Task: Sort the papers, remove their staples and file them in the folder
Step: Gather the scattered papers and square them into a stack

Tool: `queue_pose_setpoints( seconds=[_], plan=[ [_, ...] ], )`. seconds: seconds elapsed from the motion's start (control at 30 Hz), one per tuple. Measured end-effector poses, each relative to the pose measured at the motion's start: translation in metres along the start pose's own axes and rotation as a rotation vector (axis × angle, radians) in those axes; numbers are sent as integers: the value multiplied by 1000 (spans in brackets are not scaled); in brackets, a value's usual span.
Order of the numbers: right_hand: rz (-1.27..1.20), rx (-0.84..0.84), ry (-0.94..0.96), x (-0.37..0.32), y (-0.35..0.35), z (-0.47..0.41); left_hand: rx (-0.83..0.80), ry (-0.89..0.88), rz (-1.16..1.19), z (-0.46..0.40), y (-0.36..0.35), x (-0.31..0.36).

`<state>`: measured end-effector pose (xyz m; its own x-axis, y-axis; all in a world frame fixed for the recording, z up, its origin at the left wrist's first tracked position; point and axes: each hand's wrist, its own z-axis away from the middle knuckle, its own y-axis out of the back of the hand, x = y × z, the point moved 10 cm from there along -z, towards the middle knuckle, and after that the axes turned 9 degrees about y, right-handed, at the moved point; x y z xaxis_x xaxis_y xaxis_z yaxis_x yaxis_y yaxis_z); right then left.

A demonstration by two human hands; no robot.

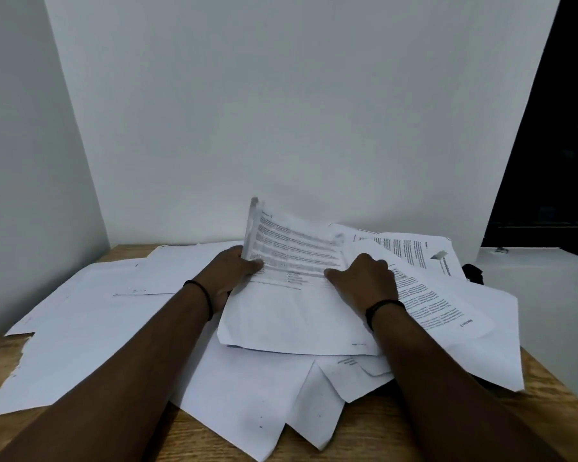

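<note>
Loose white papers [90,328] cover most of a wooden table [364,438]. At the middle lies a printed stack [297,315]. Its top sheets [291,241] are lifted and curl up toward the wall. My left hand [234,271] grips the left edge of those lifted sheets, thumb on the printed face. My right hand [364,281] presses flat on the stack at the lifted sheets' right side. More printed pages [447,305] spread out to the right. I see no staple and no folder.
White walls close off the back and left of the table. A small black object [473,272] peeks out behind the papers at the right. Beyond the table's right edge runs a pale surface [548,311] beside a dark opening.
</note>
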<state>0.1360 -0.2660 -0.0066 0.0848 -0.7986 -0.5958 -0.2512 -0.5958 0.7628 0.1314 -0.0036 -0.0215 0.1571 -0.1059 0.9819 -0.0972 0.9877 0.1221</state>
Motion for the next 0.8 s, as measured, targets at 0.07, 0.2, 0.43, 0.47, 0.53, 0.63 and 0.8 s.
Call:
queue_pose_setpoints(
  seconds=[0.07,0.2,0.43,0.47,0.53,0.63,0.8],
  plan=[
    [-75,70,-1,1,5,-3,-25,-111,39,8,1,17],
    [-771,124,58,-12,7,-11,-113,-275,184,25,4,38],
    [-1030,222,399,-71,55,-4,-62,-433,333,48,17,90],
    [-1031,237,442,-79,66,-5,-39,-446,330,51,20,101],
    [-1044,248,509,-93,86,-6,-27,-483,323,57,22,118],
    [-1116,174,517,-89,80,0,-38,-428,349,56,15,103],
    [-995,24,435,-50,23,25,79,-323,153,56,7,37]
  ],
)
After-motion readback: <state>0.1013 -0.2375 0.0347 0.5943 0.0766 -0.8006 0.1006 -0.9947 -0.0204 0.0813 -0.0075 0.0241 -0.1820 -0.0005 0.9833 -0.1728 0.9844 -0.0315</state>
